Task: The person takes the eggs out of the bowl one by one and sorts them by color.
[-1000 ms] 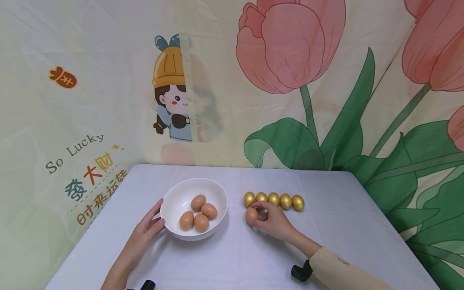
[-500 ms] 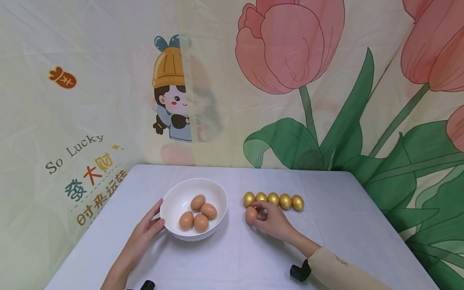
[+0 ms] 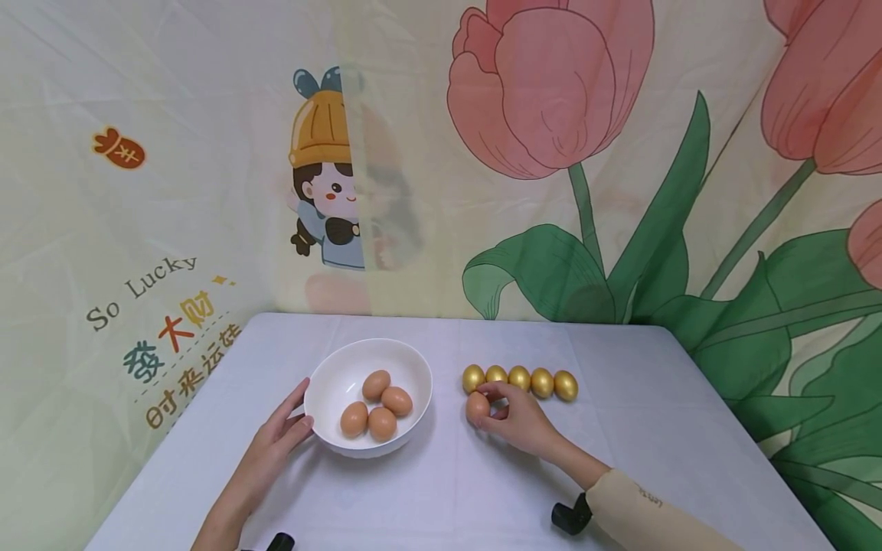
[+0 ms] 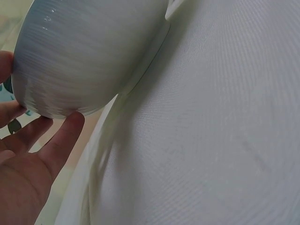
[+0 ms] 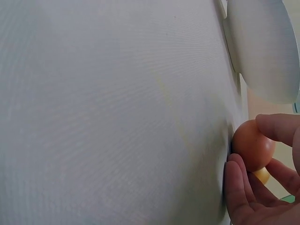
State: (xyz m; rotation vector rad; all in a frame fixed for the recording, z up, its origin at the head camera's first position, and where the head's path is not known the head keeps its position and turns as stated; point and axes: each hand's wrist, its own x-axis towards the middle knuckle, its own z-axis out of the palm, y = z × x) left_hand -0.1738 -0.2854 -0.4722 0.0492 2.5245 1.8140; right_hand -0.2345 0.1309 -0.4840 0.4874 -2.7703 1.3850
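Observation:
In the head view, my right hand [image 3: 518,419] pinches a brown egg [image 3: 477,409] between thumb and fingers. That egg [image 5: 253,145] sits against the white cloth in the right wrist view. A white bowl [image 3: 322,386] with several brown eggs [image 3: 382,423] in it stands to the left. The fingertips of my left hand [image 3: 272,448] rest on the bowl's left outer side, thumb and fingers spread. From the left wrist view, the fingertips touch the outer wall of the bowl [image 4: 84,56] without curling around it.
A row of several golden eggs [image 3: 566,386] lies just behind my right hand, which partly hides some. The table [image 3: 386,505] is covered in white cloth. Behind it hangs a printed backdrop [image 3: 413,291] with tulips and a cartoon figure.

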